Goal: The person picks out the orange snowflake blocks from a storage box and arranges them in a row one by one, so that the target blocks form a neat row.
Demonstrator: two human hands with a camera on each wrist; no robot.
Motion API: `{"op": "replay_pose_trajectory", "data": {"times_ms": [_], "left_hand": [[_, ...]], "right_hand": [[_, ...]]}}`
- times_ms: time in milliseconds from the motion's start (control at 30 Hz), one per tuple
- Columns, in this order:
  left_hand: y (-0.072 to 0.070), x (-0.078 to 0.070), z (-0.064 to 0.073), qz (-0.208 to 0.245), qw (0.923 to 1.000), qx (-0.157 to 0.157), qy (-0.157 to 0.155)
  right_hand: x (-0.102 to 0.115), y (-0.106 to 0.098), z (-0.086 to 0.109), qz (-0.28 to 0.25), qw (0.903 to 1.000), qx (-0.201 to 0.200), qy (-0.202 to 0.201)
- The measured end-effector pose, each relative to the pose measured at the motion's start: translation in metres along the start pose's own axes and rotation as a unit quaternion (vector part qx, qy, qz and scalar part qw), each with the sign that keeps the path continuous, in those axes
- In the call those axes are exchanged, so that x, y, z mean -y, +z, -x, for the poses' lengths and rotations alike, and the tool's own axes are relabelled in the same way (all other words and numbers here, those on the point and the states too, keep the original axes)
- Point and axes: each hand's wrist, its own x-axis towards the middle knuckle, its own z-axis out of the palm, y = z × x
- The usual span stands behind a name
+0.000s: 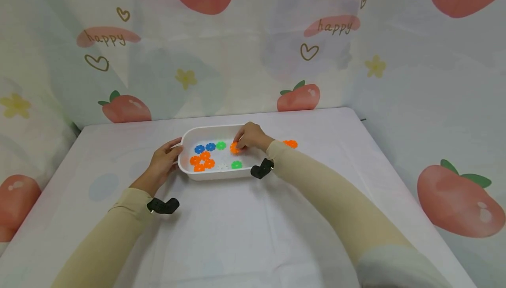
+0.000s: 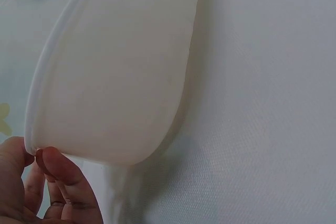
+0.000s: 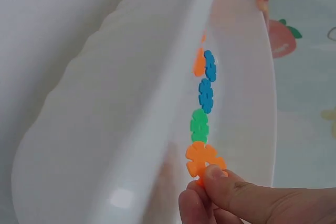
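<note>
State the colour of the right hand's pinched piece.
The piece is orange, clearest in the right wrist view.

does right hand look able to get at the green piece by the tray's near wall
Probably yes: the green piece lies uncovered nearby, though the right hand pinches an orange piece it may need to release.

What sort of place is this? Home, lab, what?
Probably a staged tabletop recording setup, though I can't be certain. Signs: a fruit-print backdrop behind and beside a white-covered table, black wrist-worn devices, and just a white tray with flower-shaped pieces as props.
</note>
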Motion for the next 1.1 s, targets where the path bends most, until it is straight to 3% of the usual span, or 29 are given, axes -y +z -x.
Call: {"op": "replay_pose_trajectory", "data": {"times_ms": [133,467,1100], "left_hand": [[0.0,0.0,0.0,-0.001,1.0,-0.002,-0.004],[-0.001,-0.001,0.0,-0.001,1.0,-0.002,-0.006],[0.0,0.0,-0.001,0.0,1.0,-0.001,-0.001]], "right_hand": [[0.003,-0.007,0.005,-0.042,0.9989,0.012,0.015],[0.004,-0.025,0.016,-0.067,0.9975,0.022,0.008],[-0.007,-0.049,0.037,-0.054,0.998,0.035,0.002]]}}
